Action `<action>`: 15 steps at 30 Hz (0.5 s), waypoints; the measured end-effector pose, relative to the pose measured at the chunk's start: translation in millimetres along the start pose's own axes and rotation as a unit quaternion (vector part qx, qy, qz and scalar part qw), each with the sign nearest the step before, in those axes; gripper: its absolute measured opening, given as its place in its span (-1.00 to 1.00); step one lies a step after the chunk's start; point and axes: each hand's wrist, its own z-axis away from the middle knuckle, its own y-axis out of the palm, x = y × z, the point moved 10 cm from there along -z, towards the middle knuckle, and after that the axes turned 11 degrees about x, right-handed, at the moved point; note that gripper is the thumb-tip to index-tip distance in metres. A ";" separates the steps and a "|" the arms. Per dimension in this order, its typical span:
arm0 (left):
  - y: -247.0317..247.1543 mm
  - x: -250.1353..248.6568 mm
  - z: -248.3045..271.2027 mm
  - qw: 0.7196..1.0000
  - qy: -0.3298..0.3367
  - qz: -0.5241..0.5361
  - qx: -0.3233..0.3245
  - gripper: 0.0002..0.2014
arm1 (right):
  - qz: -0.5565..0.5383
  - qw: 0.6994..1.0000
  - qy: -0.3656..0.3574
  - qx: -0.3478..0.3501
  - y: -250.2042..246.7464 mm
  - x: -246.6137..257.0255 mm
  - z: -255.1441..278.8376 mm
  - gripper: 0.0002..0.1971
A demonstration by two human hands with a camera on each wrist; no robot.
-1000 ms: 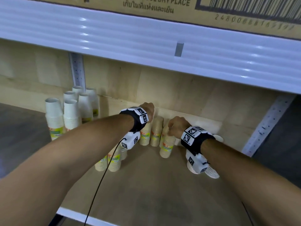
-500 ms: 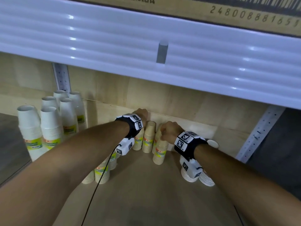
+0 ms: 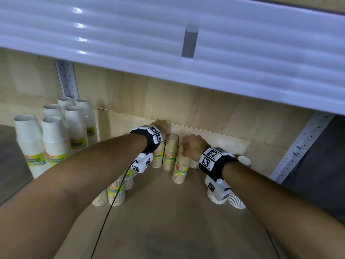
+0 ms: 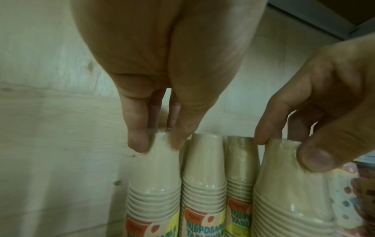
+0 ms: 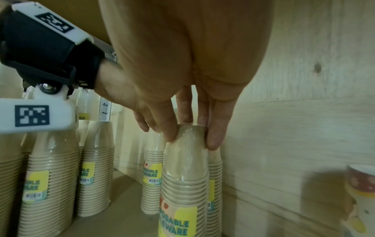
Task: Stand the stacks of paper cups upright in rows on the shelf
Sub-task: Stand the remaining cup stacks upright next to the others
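Several wrapped stacks of brown paper cups stand upside down near the back wall of the wooden shelf [image 3: 168, 221]. My left hand [image 3: 162, 126] pinches the top of the leftmost back stack [image 4: 156, 168] with its fingertips [image 4: 139, 142]. My right hand [image 3: 190, 146] grips the top of another brown stack [image 3: 180, 169] standing a little in front, with thumb and fingers around its top cup [image 5: 186, 160]. Two more brown stacks [image 4: 202, 168] stand between them. In the right wrist view my right hand [image 5: 191, 133] is over its stack, with my left hand [image 5: 142, 112] behind it.
Taller white cup stacks [image 3: 54, 143] stand in rows at the left. More brown stacks [image 3: 115, 193] stand under my left forearm. Low white stacks [image 3: 235, 199] and a patterned cup [image 3: 244, 160] sit at the right. The white edge of the upper shelf [image 3: 168, 43] hangs overhead.
Both hands keep their holds on the stack tops. The head view has tilted down and moved closer; the stacks look unmoved.
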 end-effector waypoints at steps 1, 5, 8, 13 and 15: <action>0.3 1.4 1.5 1.000 -0.003 0.005 0.002 -0.66 | 0.004 1.000 -0.002 0.000 0.6 0.4 0.0 -0.72; 0.4 4.4 5.7 0.999 0.003 0.032 0.010 -0.54 | 0.007 1.000 -0.003 -0.009 -0.8 2.6 1.3 -0.71; -6.3 3.3 11.3 0.999 0.018 0.040 0.004 -0.50 | 0.009 1.000 0.002 -0.008 -1.3 2.9 2.6 -0.76; -36.1 -2.9 30.5 0.998 0.032 0.042 -0.017 -0.55 | 0.017 1.000 0.014 -0.005 -3.9 6.0 5.5 -0.76; -44.7 -0.5 39.1 0.997 0.045 0.059 -0.022 -0.53 | 0.022 1.000 0.020 -0.009 -5.1 8.1 6.8 -0.85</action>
